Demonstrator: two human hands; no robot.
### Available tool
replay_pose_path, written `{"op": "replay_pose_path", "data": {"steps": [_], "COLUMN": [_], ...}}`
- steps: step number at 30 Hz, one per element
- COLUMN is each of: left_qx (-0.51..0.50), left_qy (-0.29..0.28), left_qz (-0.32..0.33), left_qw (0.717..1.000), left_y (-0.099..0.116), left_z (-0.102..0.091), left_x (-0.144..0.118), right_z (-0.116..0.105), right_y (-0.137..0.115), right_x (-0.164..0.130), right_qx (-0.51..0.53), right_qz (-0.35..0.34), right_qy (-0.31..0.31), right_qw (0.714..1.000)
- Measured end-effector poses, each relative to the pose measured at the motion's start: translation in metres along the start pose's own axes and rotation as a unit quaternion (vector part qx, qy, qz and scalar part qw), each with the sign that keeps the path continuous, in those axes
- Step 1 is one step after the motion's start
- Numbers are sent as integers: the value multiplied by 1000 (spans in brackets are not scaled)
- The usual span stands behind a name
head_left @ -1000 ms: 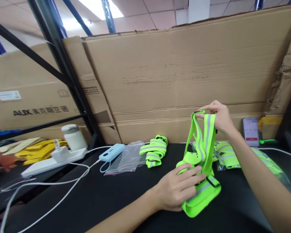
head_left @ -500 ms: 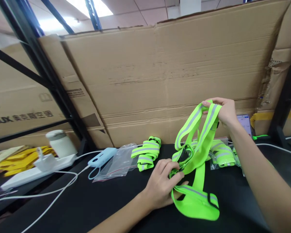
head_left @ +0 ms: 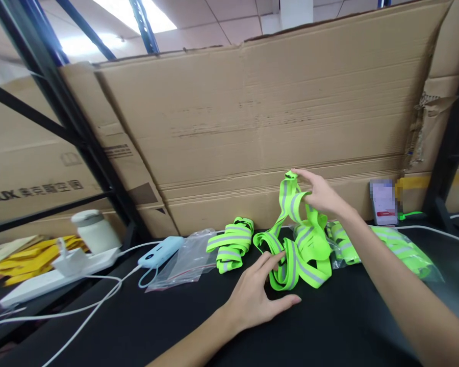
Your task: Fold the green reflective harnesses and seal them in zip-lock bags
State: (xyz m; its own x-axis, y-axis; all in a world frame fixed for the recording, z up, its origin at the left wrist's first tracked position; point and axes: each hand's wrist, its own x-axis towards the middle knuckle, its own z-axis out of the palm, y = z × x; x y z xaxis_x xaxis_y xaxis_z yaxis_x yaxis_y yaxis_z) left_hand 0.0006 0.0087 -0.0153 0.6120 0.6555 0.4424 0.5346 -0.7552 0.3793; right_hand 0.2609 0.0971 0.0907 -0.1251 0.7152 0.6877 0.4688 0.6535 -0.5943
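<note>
A neon-green reflective strap vest point(head_left: 296, 255) with grey stripes lies bunched on the black table point(head_left: 168, 316). Its upper loop is pinched in my right hand point(head_left: 321, 196), held a little above the heap. My left hand point(head_left: 258, 295) rests on the table with fingers spread, its fingertips touching the near side of the heap. A second, folded green strap bundle point(head_left: 231, 243) lies just left of it. More green straps in clear bags point(head_left: 390, 250) lie to the right, under my right forearm.
An empty clear zip bag point(head_left: 185, 260), a light-blue power bank point(head_left: 159, 251) and white cables point(head_left: 95, 300) lie to the left. A white power strip point(head_left: 42, 278) and white jar point(head_left: 94, 232) stand further left. A phone point(head_left: 383, 203) leans on the cardboard wall point(head_left: 252, 127) behind.
My right hand has lowered the strap loop and moved left. The vest has collapsed into a heap. My left hand has let go of the strap and opened beside it.
</note>
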Motion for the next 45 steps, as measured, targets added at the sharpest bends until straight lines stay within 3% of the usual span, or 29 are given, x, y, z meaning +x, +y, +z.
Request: {"op": "replay_pose_path", "data": {"steps": [2,4,7,9,11,14,19,23,26,32,35,38,41,45], "left_qx": [-18,-25,22,66,93,91,53,33,-2,-135,-177,-199,-211,-244], "left_qy": [-2,29,123,158,144,64,-22,-29,14,134,155,166,176,173], "left_qz": [20,55,77,55,18,-24,-66,-74,-85,-232,-259,-261,-271,-280], "left_qw": [1000,998,989,984,985,993,996,996,996,954,937,930,923,912], "left_y": [-1,-3,-9,-15,-24,-33,-29,-22,-26,-40,-41,-38,-37,-34], "left_z": [-1,-3,-8,-12,-15,-15,-13,-11,-10,-7,-5,-3,-3,-7], "left_x": [0,2,7,10,12,12,10,11,14,19,19,19,19,18], "right_z": [1,0,-8,-19,-32,-46,-47,-33,-22,1,16,28,35,45], "right_y": [1,1,0,0,2,4,11,14,12,-18,-37,-48,-52,-59], "right_x": [-2,-4,-3,-2,-2,-1,0,-2,-6,-16,-23,-31,-37,-47], "right_qx": [-43,-70,-113,-143,-150,-99,-6,32,24,12,-17,-78,-129,-159], "right_qz": [13,37,76,103,141,202,197,158,132,110,107,167,229,262], "right_qy": [-52,-62,-7,51,108,164,138,54,-25,-169,-316,-455,-507,-523], "right_qw": [998,995,991,983,973,960,971,986,991,979,942,871,821,795]}}
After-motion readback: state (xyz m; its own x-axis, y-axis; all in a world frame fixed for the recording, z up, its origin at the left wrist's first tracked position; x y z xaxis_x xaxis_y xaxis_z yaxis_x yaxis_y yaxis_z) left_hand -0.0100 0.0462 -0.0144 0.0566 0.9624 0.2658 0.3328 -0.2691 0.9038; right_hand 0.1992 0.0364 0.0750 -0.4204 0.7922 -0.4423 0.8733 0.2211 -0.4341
